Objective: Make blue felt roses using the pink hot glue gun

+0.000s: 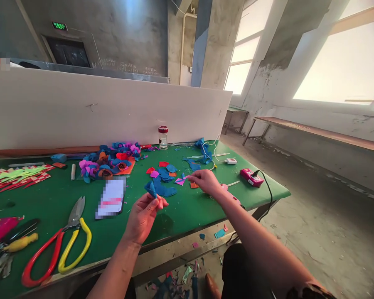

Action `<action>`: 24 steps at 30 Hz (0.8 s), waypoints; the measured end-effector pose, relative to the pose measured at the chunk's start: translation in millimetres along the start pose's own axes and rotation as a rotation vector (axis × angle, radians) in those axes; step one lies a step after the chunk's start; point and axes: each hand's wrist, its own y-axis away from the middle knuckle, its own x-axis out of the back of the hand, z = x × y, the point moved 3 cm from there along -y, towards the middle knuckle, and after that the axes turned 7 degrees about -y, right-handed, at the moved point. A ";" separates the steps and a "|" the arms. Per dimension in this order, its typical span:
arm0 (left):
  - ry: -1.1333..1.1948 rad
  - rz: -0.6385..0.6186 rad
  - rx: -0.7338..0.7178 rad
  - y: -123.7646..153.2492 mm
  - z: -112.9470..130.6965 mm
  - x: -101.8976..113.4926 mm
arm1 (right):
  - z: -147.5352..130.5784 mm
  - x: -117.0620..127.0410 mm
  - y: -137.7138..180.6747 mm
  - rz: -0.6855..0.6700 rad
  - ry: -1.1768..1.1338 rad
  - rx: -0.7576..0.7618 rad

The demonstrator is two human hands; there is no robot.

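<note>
My left hand [148, 211] pinches a rolled blue crepe-paper petal [150, 189] upright between thumb and fingers, above the front of the green table. My right hand [204, 181] reaches in with thumb and forefinger pressed together at the edge of a pink-purple paper petal [180, 181]. Between the hands lie loose blue petals [165, 174], with a few red, orange and pink ones around them. Partly hidden behind my right wrist is a pink glue gun [232, 194], with a pale stick at its back.
Finished paper flowers [110, 162] are heaped at the back left, near a red-lidded jar [163, 138]. Red-and-yellow-handled scissors [71, 236] and a phone [111, 198] lie to the left. A pink power socket [252, 177] with a black cord sits near the right edge. A white board [112, 108] stands behind.
</note>
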 end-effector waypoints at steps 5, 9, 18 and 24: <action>0.098 0.000 0.009 -2.9 4.2 3.4 | -12.3 -39.5 -24.2 -0.159 0.129 0.067; 0.146 0.053 0.006 -3.9 6.7 9.5 | -18.4 -74.2 -34.1 -0.206 0.181 0.049; 0.193 0.160 0.062 -7.6 5.0 24.4 | -19.0 -101.0 -55.4 -0.199 0.114 0.000; 0.183 0.219 0.055 -12.8 4.1 36.9 | -1.4 -81.9 -49.9 -0.145 -0.021 -0.045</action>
